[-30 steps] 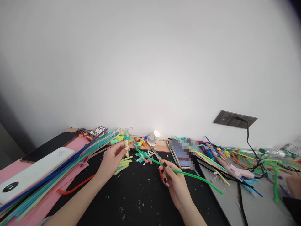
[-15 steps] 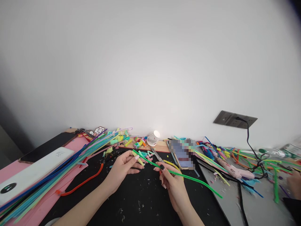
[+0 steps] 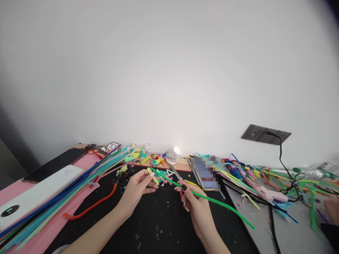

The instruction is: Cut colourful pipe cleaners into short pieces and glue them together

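Note:
My left hand (image 3: 139,184) is closed in a pinch around a short pale-yellow pipe cleaner piece (image 3: 153,177), which tilts up past the fingertips. My right hand (image 3: 193,201) grips a long green pipe cleaner (image 3: 222,204). Its left end reaches the yellow piece, and its other end trails off to the lower right. Scissors (image 3: 177,173) show behind the right fingertips, blades pointing away; a bit of orange-red handle appears under the fingers. Whether the right hand also grips the scissors I cannot tell. Short pastel offcuts (image 3: 166,176) lie just beyond both hands.
Long pipe cleaners (image 3: 79,176) lie at left beside a white device (image 3: 39,197). An orange pipe cleaner (image 3: 97,207) curves on the black mat (image 3: 159,233). A paper cup (image 3: 173,155), a phone (image 3: 206,176) and a pink glue gun (image 3: 265,192) stand behind. Another person's hand (image 3: 331,206) is at far right.
The green pipe cleaner and my right hand have shifted slightly right. The left fingers have curled in more, and the yellow piece stands a little more upright and more exposed.

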Available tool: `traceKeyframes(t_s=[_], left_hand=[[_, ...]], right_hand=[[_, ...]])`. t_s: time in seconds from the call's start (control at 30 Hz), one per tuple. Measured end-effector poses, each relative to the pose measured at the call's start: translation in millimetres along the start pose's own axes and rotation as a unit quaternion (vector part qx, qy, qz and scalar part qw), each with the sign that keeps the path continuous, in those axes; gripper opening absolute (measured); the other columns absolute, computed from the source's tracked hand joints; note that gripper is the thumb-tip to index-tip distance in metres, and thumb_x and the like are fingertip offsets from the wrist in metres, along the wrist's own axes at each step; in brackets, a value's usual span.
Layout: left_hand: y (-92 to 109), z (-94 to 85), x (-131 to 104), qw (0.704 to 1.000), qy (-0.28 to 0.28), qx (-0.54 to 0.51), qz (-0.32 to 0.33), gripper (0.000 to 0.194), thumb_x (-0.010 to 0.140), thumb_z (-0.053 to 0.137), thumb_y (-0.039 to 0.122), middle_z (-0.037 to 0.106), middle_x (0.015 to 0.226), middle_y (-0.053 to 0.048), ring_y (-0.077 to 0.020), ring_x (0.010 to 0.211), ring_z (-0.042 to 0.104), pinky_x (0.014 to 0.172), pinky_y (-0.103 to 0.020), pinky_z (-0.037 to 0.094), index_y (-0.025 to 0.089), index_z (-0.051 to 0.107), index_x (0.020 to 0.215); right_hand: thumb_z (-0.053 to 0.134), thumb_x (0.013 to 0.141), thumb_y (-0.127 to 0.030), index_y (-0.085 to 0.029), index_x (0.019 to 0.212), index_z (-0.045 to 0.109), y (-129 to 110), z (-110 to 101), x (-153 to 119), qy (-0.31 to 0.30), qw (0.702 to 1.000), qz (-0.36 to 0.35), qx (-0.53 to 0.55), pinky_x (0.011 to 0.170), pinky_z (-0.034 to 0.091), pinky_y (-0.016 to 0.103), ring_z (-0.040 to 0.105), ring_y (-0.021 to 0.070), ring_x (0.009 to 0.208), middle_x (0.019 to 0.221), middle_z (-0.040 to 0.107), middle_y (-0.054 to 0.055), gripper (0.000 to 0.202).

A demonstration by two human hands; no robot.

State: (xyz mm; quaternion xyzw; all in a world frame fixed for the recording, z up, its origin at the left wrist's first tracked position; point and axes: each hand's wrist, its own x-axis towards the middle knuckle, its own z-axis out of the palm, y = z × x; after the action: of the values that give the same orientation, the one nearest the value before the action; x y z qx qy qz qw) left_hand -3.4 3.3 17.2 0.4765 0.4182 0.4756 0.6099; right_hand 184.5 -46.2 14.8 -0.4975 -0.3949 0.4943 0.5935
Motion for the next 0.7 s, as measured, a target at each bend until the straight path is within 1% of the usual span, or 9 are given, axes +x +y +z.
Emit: traceKeyframes(t_s=[0.13, 0.3, 0.5, 0.7], left_hand=[[-1.7, 1.0, -0.2, 1.0, -0.004, -0.023, -0.002, 0.026, 0.075, 0.059, 0.043, 0.063, 0.068, -0.001, -0.0163, 0.069, 0.064, 0.069, -0.029, 0.053, 0.017, 0.053, 0.078], [-3.1, 0.3, 0.8, 1.0, 0.006, -0.018, 0.001, 0.027, 0.076, 0.059, 0.042, 0.064, 0.072, -0.003, -0.017, 0.075, 0.064, 0.07, -0.027, 0.053, 0.016, 0.057, 0.084], [-6.1, -0.6, 2.3, 1.0, 0.006, -0.012, 0.006, 0.027, 0.078, 0.057, 0.043, 0.064, 0.074, -0.003, -0.0176, 0.079, 0.064, 0.071, -0.027, 0.053, 0.016, 0.06, 0.082], [-8.3, -1.9, 2.3, 1.0, 0.002, -0.013, 0.005, 0.026, 0.077, 0.059, 0.042, 0.064, 0.073, -0.003, -0.0171, 0.078, 0.063, 0.071, -0.026, 0.053, 0.016, 0.062, 0.08]], right_hand=[[0.066, 0.073, -0.04, -0.016, 0.092, 0.069, 1.3, 0.3, -0.6, -0.023, 1.0, 0.009, -0.006, 0.041, 0.027, 0.021, 0.041, 0.0088, 0.048, 0.078, 0.067, 0.008, 0.031], [0.066, 0.073, -0.039, -0.015, 0.092, 0.069, 2.1, 0.8, 0.5, -0.009, 1.0, 0.003, -0.004, 0.041, 0.026, 0.02, 0.04, 0.0072, 0.047, 0.077, 0.068, 0.008, 0.03], [0.065, 0.074, -0.04, -0.015, 0.092, 0.069, 2.6, 1.0, 0.6, -0.012, 1.0, 0.008, -0.012, 0.041, 0.025, 0.02, 0.041, 0.0072, 0.047, 0.076, 0.067, 0.008, 0.031], [0.063, 0.076, -0.039, -0.016, 0.094, 0.068, 4.3, 1.1, -0.5, -0.033, 0.999, 0.008, -0.027, 0.041, 0.026, 0.02, 0.042, 0.0068, 0.047, 0.079, 0.067, 0.008, 0.03]])
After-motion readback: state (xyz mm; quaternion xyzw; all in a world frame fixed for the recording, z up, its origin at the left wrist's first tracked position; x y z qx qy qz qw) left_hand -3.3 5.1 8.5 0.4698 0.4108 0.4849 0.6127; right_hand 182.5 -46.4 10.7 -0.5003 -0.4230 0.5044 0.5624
